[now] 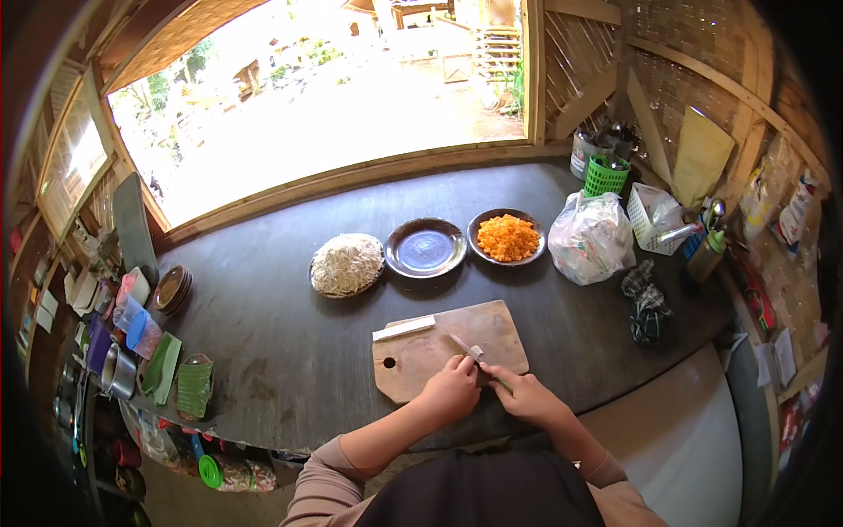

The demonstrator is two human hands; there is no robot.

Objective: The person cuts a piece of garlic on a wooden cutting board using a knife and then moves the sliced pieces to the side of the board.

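Gripping a green-handled metal knife (464, 345) over the brown wooden board's (421, 356) near edge, the right hand (531, 399) sat beside the left hand (452, 386), whose fingers were bent, their grip too hidden to tell.

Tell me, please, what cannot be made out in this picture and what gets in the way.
Head view: what the left hand grips, if anything; its own back and fingers hide it.
Head view: part of the knife handle; the right hand covers it.
Head view: contents of the plastic bag; crumpled plastic obscures them.
Head view: details of the yard; glare washes them out.
Head view: print on the far-right packet; too small.
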